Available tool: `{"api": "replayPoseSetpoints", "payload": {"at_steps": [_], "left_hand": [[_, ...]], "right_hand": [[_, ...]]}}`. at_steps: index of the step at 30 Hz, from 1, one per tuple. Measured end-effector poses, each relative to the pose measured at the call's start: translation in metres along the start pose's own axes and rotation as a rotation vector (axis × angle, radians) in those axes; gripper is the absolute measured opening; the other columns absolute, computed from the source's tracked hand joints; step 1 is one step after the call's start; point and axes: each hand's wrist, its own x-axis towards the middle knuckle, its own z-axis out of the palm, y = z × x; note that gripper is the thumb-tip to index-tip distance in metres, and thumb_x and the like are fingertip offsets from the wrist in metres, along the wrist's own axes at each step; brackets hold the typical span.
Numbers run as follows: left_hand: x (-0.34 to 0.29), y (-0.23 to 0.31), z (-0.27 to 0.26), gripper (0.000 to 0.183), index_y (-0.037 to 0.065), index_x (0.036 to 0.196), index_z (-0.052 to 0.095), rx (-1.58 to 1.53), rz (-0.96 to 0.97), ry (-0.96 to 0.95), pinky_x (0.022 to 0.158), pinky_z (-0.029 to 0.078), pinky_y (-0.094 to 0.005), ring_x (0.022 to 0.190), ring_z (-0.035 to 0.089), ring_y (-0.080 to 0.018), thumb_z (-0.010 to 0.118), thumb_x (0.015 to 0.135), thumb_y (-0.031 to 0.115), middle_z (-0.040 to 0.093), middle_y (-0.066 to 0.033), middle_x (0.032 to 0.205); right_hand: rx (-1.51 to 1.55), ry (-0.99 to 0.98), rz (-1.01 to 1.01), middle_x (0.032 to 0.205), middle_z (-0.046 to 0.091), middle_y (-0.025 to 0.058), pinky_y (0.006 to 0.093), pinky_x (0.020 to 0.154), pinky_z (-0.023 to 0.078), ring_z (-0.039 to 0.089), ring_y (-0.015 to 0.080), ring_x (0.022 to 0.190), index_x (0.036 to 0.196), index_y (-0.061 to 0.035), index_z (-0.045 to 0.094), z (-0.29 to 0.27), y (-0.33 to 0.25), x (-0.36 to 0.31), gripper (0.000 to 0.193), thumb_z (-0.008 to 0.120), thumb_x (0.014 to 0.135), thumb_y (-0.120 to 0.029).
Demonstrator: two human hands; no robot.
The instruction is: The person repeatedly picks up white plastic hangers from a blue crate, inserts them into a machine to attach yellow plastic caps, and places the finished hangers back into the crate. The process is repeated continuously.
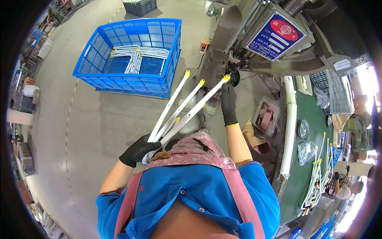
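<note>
My left hand (140,151), in a black glove, is wrapped round the near ends of several white tubes (169,106) with yellow tips. The tubes fan out away from me, slanting to the right. My right hand (229,104), also black-gloved, reaches forward to the machine (213,67) with its fingers together. One tube's yellow end (227,78) lies over its fingertips. That end hides what the fingers hold, if anything, and whether they grip the tube cannot be made out. Part of the machine's working area sits just beyond this hand.
A blue plastic crate (127,79) holding more bent white tubes stands ahead on the left. On the right, a green-topped bench (306,123) carries yellow-tipped tubes (316,179), a round dish (303,130) and plastic bags. Under the machine is a white bin (274,104). Another person (344,187) works at far right.
</note>
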Motion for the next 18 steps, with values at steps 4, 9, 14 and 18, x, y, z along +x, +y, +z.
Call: {"api": "replayPoseSetpoints", "payload": {"at_steps": [4,9,14,18], "left_hand": [[-0.002,0.006,0.004,0.046,-0.003,0.122,0.051,0.012,0.055,-0.032,0.086,0.045,-0.0291,0.094,0.057,-0.0158,0.063,0.084,0.019,0.061,-0.0087,0.105],[-0.006,0.02,0.009,0.047,-0.003,0.118,0.052,0.053,0.076,-0.006,0.08,0.047,-0.0296,0.087,0.059,-0.0157,0.066,0.079,0.019,0.062,-0.0092,0.099],[0.001,0.049,0.028,0.053,-0.003,0.117,0.05,-0.03,0.207,-0.028,0.071,0.049,-0.0303,0.079,0.06,-0.0176,0.069,0.073,0.021,0.063,-0.0129,0.096],[0.005,0.075,0.053,0.071,-0.005,0.129,0.043,-0.129,0.427,0.02,0.076,0.052,-0.0303,0.09,0.062,-0.0218,0.071,0.07,0.022,0.057,-0.0217,0.12]], "right_hand": [[0.036,-0.039,0.104,0.084,0.059,0.0074,0.0307,0.067,0.042,0.053,0.0154,0.074,0.1,-0.0001,0.059,-0.001,0.022,-0.007,0.032,0.045,0.096,-0.029],[0.232,-0.074,0.342,0.091,0.063,0.0048,0.0286,0.072,0.046,0.058,0.0153,0.082,0.104,-0.0039,0.06,-0.012,0.05,-0.029,0.039,0.044,0.096,-0.039],[0.305,-0.228,0.529,0.103,0.065,0.0098,0.0285,0.074,0.05,0.063,0.0169,0.085,0.113,0.0002,0.058,-0.036,0.055,-0.069,0.051,0.043,0.096,-0.045],[0.298,-0.284,0.57,0.092,0.067,0.0087,0.0279,0.068,0.049,0.061,0.0143,0.078,0.1,0.0008,0.065,-0.051,0.042,-0.098,0.05,0.042,0.097,-0.043]]}}
